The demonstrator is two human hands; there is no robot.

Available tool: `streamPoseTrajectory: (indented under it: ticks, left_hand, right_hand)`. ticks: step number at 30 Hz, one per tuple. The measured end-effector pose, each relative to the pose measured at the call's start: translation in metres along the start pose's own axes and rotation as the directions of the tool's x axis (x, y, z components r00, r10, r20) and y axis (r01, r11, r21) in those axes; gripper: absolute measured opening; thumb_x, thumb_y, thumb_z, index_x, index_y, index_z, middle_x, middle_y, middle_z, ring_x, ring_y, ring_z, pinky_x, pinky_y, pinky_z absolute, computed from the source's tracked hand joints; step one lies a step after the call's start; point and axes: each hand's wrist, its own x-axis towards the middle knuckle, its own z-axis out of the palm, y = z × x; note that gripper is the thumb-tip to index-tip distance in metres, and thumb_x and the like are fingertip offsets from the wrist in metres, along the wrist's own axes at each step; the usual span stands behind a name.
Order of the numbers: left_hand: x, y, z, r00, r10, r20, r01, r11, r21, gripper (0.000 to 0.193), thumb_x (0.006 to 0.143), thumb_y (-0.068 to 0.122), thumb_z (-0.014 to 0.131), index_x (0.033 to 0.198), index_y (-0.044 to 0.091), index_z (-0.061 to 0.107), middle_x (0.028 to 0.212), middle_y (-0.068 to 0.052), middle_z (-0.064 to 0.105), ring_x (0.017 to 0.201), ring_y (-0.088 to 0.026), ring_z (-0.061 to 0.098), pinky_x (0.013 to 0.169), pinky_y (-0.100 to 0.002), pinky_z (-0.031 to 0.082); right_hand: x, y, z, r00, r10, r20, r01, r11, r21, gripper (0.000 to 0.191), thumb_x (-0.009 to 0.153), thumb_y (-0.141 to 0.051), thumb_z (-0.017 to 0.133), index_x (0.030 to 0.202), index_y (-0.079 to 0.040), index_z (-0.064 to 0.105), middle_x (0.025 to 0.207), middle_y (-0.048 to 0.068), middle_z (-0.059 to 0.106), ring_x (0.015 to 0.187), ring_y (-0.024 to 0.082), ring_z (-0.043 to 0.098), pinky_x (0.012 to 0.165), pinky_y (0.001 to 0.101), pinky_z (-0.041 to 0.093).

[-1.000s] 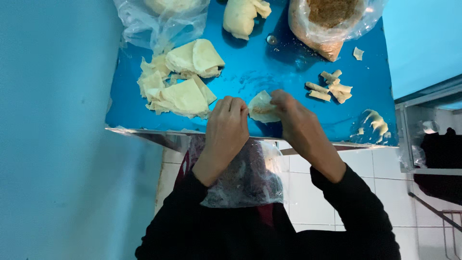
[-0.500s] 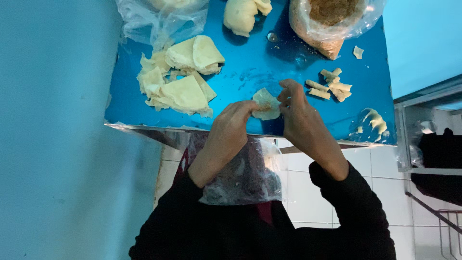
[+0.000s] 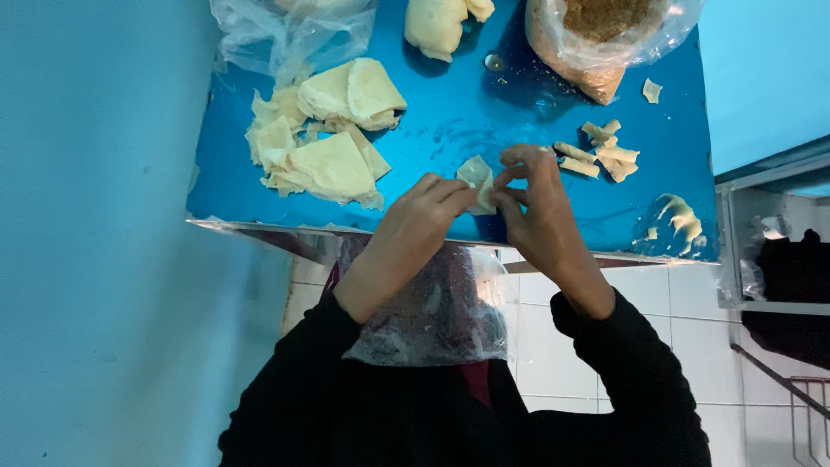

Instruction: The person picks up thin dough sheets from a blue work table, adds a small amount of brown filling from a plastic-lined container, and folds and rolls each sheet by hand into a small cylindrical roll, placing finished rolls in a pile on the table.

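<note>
Pinching one small dough wrapper between them, the left hand and right hand meet over the near edge of the blue table; the fingertips of both are closed on the wrapper, which looks half folded. A clear bag lies on the lap below the hands. At two o'clock from the hands a few finished rolls lie together, so some pieces seem done. At ten o'clock a pile of flat sheets waits, so much seems left. Farther, at one o'clock, sits a bag of brown filling; at twelve, a dough lump. Nothing blocks the hands.
</note>
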Motion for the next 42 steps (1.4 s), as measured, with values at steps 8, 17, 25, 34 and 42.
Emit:
streamPoseTrajectory:
  ticks: [8, 17, 25, 34, 42]
  left_hand:
    - [0.007, -0.009, 0.015, 0.999, 0.051, 0.002, -0.050, 0.981, 0.189, 0.021, 0.086, -0.002, 0.067, 0.107, 0.001, 0.064, 0.102, -0.012, 0.066, 0.099, -0.029, 0.063, 0.083, -0.037, 0.055]
    - [0.026, -0.015, 0.014, 0.991, -0.120, -0.053, 0.119, 0.993, -0.007, 0.009, 0.091, 0.003, 0.067, 0.096, 0.011, 0.066, 0.090, -0.010, 0.066, 0.092, -0.033, 0.062, 0.080, -0.046, 0.052]
    - [0.015, 0.003, 0.020, 0.998, -0.009, -0.054, 0.023, 0.965, 0.262, 0.018, 0.088, 0.004, 0.067, 0.106, 0.002, 0.063, 0.092, -0.008, 0.063, 0.093, -0.027, 0.063, 0.073, -0.037, 0.055]
    - [0.026, -0.017, 0.024, 0.988, 0.101, 0.113, -0.139, 0.902, 0.409, 0.013, 0.083, 0.007, 0.072, 0.095, 0.005, 0.066, 0.095, -0.010, 0.063, 0.097, -0.027, 0.061, 0.082, -0.037, 0.055]
    - [0.065, -0.040, -0.004, 0.979, -0.086, 0.183, 0.111, 0.986, -0.126, 0.011, 0.083, 0.012, 0.077, 0.086, 0.003, 0.070, 0.079, -0.017, 0.073, 0.077, -0.037, 0.071, 0.066, -0.050, 0.054]
  right_hand:
    - [-0.007, -0.005, -0.003, 0.995, -0.075, 0.061, 0.085, 0.979, -0.187, 0.050, 0.099, 0.006, 0.064, 0.144, -0.005, 0.048, 0.121, 0.020, 0.071, 0.111, 0.032, 0.075, 0.087, 0.0381, 0.062]
    - [0.035, -0.010, -0.026, 0.905, 0.151, 0.398, -0.055, 0.969, -0.242, 0.063, 0.097, -0.004, 0.069, 0.150, -0.010, 0.035, 0.105, 0.013, 0.078, 0.098, 0.028, 0.076, 0.079, 0.0413, 0.058]
    - [0.033, -0.005, -0.021, 0.962, -0.022, 0.272, 0.056, 0.992, -0.115, 0.065, 0.094, 0.006, 0.069, 0.147, -0.008, 0.035, 0.105, 0.018, 0.074, 0.098, 0.035, 0.075, 0.079, 0.0416, 0.059]
    - [0.004, 0.009, -0.005, 0.974, -0.186, 0.125, 0.219, 0.916, -0.337, 0.058, 0.099, 0.004, 0.070, 0.146, -0.004, 0.038, 0.107, 0.020, 0.073, 0.103, 0.040, 0.072, 0.081, 0.0442, 0.058]
    - [0.052, 0.013, -0.023, 0.931, 0.019, 0.364, -0.007, 0.999, -0.034, 0.073, 0.092, 0.010, 0.063, 0.152, -0.005, 0.025, 0.097, 0.017, 0.070, 0.089, 0.032, 0.074, 0.079, 0.0393, 0.059]
